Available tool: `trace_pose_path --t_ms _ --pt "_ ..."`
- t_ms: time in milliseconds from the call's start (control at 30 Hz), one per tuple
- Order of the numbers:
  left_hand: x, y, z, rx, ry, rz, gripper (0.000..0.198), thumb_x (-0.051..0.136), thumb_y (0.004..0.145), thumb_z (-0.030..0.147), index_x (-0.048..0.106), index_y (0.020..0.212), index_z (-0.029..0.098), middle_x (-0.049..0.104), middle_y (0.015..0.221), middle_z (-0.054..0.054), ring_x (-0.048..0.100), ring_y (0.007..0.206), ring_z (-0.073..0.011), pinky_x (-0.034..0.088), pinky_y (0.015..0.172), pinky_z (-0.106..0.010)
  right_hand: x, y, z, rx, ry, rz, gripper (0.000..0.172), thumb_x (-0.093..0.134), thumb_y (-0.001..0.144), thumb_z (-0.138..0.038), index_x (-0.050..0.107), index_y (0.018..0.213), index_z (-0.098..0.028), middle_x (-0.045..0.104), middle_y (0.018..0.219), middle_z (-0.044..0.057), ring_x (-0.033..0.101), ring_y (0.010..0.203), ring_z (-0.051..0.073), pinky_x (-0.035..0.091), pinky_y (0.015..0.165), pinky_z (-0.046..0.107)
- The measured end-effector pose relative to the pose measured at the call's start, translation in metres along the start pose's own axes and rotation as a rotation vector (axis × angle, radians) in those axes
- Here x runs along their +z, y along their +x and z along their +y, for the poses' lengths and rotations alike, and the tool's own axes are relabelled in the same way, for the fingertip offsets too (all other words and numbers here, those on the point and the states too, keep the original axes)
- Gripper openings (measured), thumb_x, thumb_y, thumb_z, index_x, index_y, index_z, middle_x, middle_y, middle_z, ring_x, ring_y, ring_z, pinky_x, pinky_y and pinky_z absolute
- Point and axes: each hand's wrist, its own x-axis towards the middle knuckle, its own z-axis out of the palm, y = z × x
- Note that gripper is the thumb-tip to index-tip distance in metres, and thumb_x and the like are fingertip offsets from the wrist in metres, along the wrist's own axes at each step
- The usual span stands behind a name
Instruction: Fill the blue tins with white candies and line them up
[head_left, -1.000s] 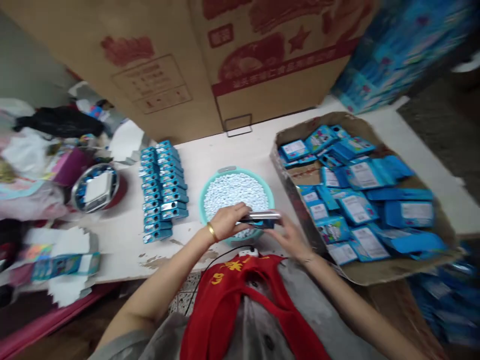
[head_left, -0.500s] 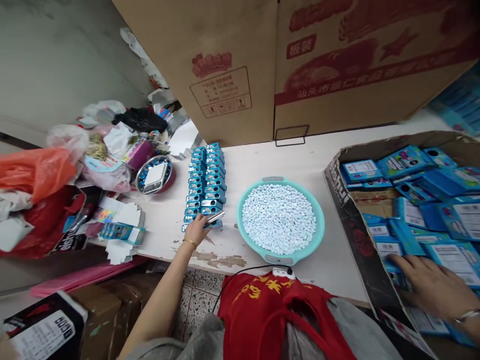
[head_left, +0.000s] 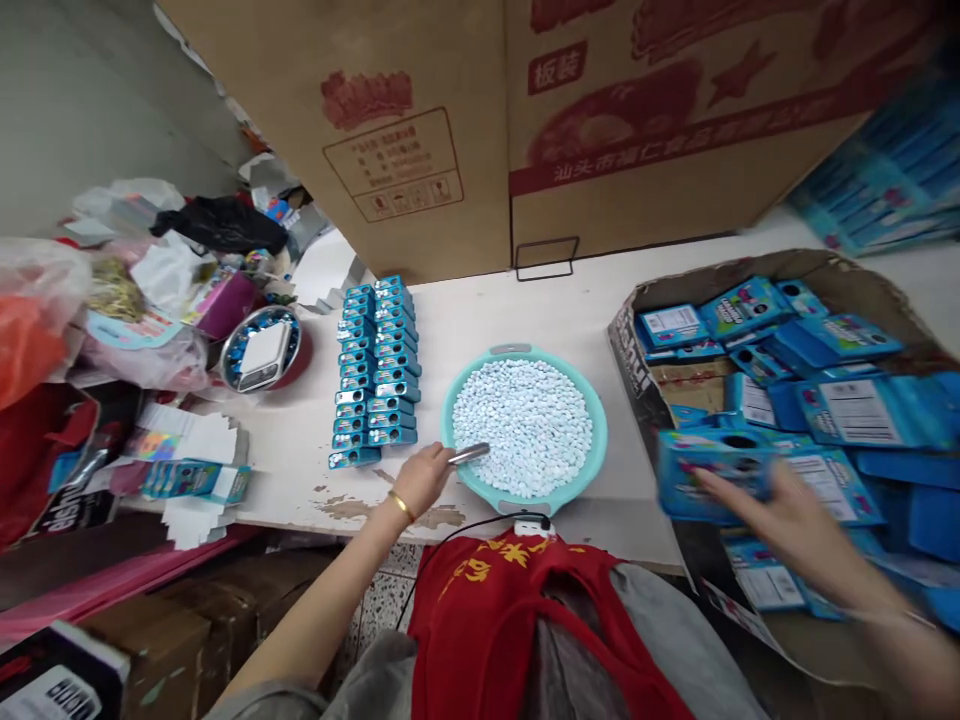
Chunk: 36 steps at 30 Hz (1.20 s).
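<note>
My left hand (head_left: 421, 478) is closed around a shiny metal scoop (head_left: 470, 454), its tip over the near left part of the small white candies (head_left: 525, 425). These fill a round turquoise basin (head_left: 598, 440) with grey handles. Over the left edge of a carton (head_left: 637, 365), my right hand (head_left: 787, 505), blurred, grips a small blue candy box (head_left: 709, 475) with a dark round hole on it. More blue boxes (head_left: 855, 410) lie jumbled inside that carton. Left of the basin, two rows of small blue boxes (head_left: 375, 370) stand on the table, white candies showing at some ends.
Tall brown cartons (head_left: 420, 160) stand along the table's back. On the left are a metal bowl (head_left: 296, 370) with a white scale (head_left: 266, 355) in it, flat white cards (head_left: 202, 440) and plastic bags (head_left: 142, 350). A black cable (head_left: 442, 545) runs along the front edge.
My left hand has moved right with the scoop, from the box rows to the basin. My right hand has lifted a blue box from the carton. The view has shifted right.
</note>
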Motion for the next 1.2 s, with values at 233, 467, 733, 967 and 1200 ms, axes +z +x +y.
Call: trace_pose_path --t_ms 233,467,733,967,1200 --pt "0.031 0.049 0.062 -0.065 0.046 -0.207 0.02 0.042 0.09 0.015 0.055 0.104 0.012 0.058 0.107 -0.014 0.057 0.1 -0.0251 0.047 0.082 -0.036 0.135 0.077 -0.001 0.366 0.624 0.036 0.055 0.079 0.055 -0.055 0.065 0.093 -0.018 0.073 0.088 0.004 0.069 0.079 0.023 0.058 0.073 0.04" --pt "0.066 0.065 0.062 -0.117 -0.232 -0.019 0.015 0.042 0.091 0.016 0.05 0.103 0.016 0.056 0.106 -0.011 0.056 0.102 -0.0225 0.044 0.09 -0.037 0.14 0.037 -0.022 0.343 0.738 0.056 0.047 0.077 0.065 -0.043 0.064 0.105 -0.022 0.072 0.099 0.003 0.07 0.084 0.02 0.059 0.071 0.032" --pt "0.069 0.101 0.069 -0.039 -0.335 0.03 0.02 0.045 0.091 0.021 0.048 0.11 0.017 0.058 0.112 -0.011 0.057 0.104 -0.0216 0.046 0.091 -0.035 0.136 0.04 -0.004 0.339 0.666 0.07 0.047 0.079 0.061 -0.041 0.062 0.1 -0.021 0.072 0.094 0.002 0.069 0.08 0.02 0.058 0.069 0.032" --pt "0.045 0.081 0.049 0.14 -0.432 0.073 0.035 0.049 0.09 0.026 0.044 0.124 0.018 0.056 0.122 -0.01 0.055 0.111 -0.0207 0.044 0.097 -0.036 0.128 0.038 0.027 0.164 0.507 0.036 0.048 0.078 0.062 -0.041 0.057 0.1 -0.022 0.068 0.096 0.0 0.065 0.083 0.017 0.054 0.08 0.034" --pt "-0.02 0.054 0.046 0.323 -0.377 0.173 0.028 0.044 0.093 0.033 0.052 0.115 0.017 0.061 0.099 -0.008 0.058 0.094 -0.0177 0.047 0.085 -0.032 0.122 0.021 0.021 -0.185 -0.032 -0.009 0.041 0.071 0.072 -0.042 0.052 0.101 -0.021 0.062 0.088 0.001 0.058 0.079 0.018 0.05 0.076 0.033"
